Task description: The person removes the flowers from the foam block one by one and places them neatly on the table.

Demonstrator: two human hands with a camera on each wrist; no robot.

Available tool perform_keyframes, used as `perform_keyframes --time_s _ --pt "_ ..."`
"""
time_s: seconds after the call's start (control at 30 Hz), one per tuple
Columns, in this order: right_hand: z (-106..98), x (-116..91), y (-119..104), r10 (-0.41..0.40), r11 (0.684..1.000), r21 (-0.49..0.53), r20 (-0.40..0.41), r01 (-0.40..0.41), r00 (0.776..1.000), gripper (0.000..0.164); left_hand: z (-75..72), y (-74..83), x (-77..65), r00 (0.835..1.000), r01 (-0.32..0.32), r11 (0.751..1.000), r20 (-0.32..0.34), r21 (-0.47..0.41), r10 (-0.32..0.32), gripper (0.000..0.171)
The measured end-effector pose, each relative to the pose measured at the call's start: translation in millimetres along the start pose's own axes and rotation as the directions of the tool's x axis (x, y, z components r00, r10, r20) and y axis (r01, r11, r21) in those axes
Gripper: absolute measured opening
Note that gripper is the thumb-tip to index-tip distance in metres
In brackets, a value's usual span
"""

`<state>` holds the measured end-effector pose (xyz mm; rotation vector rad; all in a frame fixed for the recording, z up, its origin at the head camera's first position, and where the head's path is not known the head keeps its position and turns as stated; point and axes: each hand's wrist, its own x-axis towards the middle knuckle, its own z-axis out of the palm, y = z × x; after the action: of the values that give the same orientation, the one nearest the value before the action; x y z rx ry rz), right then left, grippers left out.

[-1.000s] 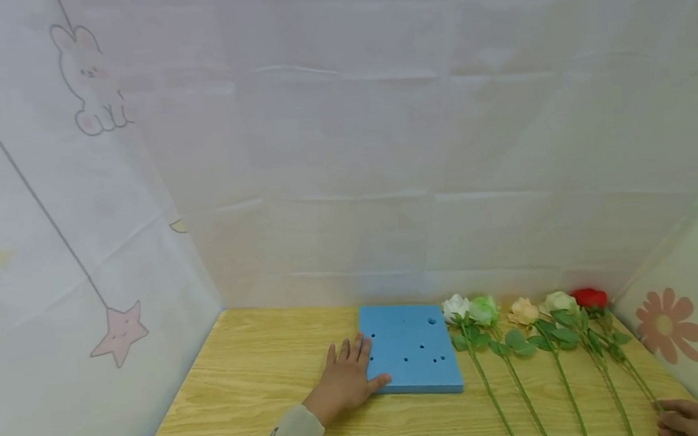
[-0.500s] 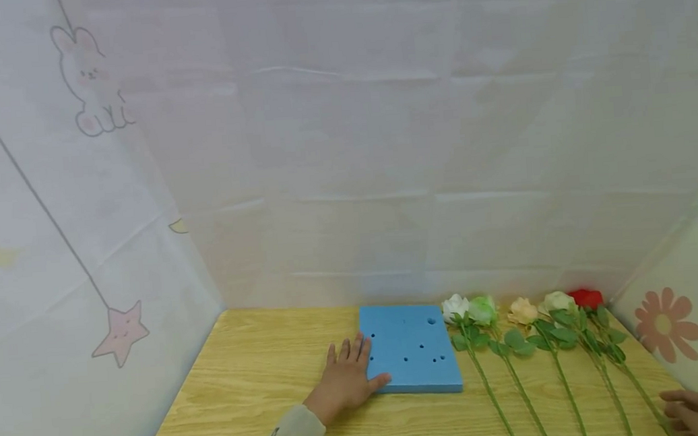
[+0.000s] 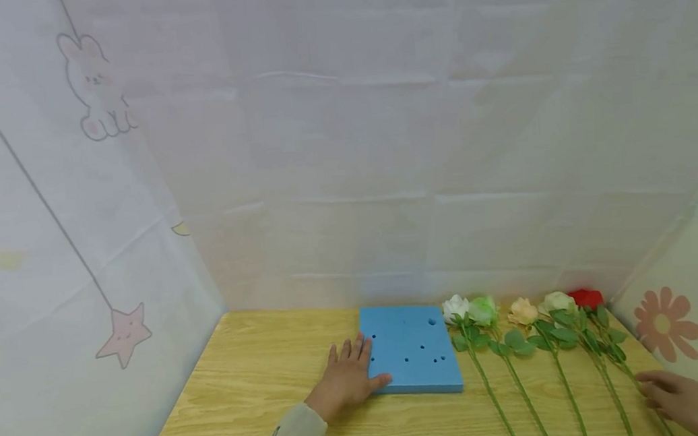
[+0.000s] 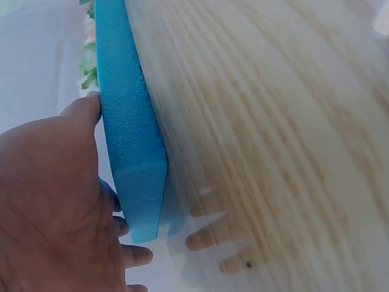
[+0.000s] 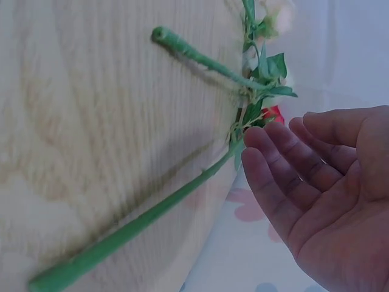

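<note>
My left hand [image 3: 349, 379] lies spread over the left edge of a blue foam block [image 3: 415, 348] with several holes in its top. In the left wrist view the thumb and fingers touch the side of that foam block [image 4: 130, 121]. At the far right my right hand [image 3: 680, 397] hovers beside the stem of an artificial red rose [image 3: 587, 298]. The right wrist view shows the right hand [image 5: 328, 182] with loosely bent fingers and nothing between them. The rose's green stem [image 5: 134, 228] runs past the fingertips, which look close to its leafy end.
To the right of the block lie a white rose [image 3: 455, 308], a light green rose [image 3: 483, 310], a peach rose [image 3: 522, 311] and a cream rose [image 3: 560, 302], stems toward me. Printed cloth walls [image 3: 346, 177] enclose the wooden table [image 3: 255, 359].
My right hand let go of the red rose's stem, drew back to the right, then moved forward and left along it. The rose shifted slightly left. The left hand stayed on the block.
</note>
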<state>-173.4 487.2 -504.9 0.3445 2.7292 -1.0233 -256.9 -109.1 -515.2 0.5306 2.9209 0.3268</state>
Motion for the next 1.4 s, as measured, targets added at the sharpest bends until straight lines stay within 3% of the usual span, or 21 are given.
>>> perform_keyframes --time_s 0.23,0.43,0.6,0.8,1.0,1.4 --pt "6.3 -2.2 -28.1 -0.074 0.997 -0.031 -0.025 0.074 0.997 0.077 -2.8 0.1 0.9 1.000 -0.005 1.000 0.004 -0.030 0.005 0.095" --pt "10.1 0.3 -45.8 -0.109 0.993 -0.040 -0.006 0.109 0.994 0.061 -5.5 -3.1 2.4 1.000 -0.024 0.999 0.004 -0.048 0.024 0.090" --pt "13.0 -0.7 -62.1 -0.151 0.987 -0.057 0.001 0.151 0.989 0.053 -3.4 -8.5 4.7 0.997 -0.062 0.996 -0.042 -0.058 0.059 0.088" --pt "21.4 -2.4 -81.7 -0.222 0.963 -0.170 -0.046 0.211 0.974 0.050 -2.9 -12.4 4.4 0.989 -0.092 0.994 -0.125 -0.055 0.085 0.082" --pt "31.2 -4.2 -99.6 -0.260 0.954 -0.182 -0.099 0.239 0.961 0.052 -9.0 -18.0 -2.3 0.980 -0.099 0.993 -0.180 -0.059 0.087 0.078" --pt "55.8 -5.9 -133.0 -0.376 0.911 -0.232 -0.136 0.339 0.917 0.040 -18.4 -25.0 -18.5 0.970 -0.094 0.994 -0.231 -0.048 0.081 0.071"
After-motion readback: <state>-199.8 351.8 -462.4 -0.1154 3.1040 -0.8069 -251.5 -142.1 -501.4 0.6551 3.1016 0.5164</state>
